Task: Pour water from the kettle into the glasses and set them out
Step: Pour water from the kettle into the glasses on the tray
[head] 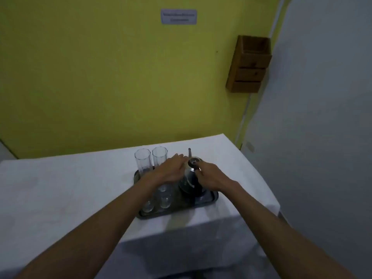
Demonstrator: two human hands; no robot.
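Observation:
A shiny metal kettle with a thin upright spout stands on the right side of a dark metal tray. My right hand is closed on the kettle's dark handle. Fingers together, my left hand lies flat against the kettle's left side near the lid, holding nothing. Two tall clear glasses stand at the tray's far left. Several more glasses stand on the tray's near left, partly hidden under my left forearm.
The tray sits on a table covered with a white cloth, near its right front corner. A yellow wall with a small sign rises behind the table. A wooden box hangs on it at the right.

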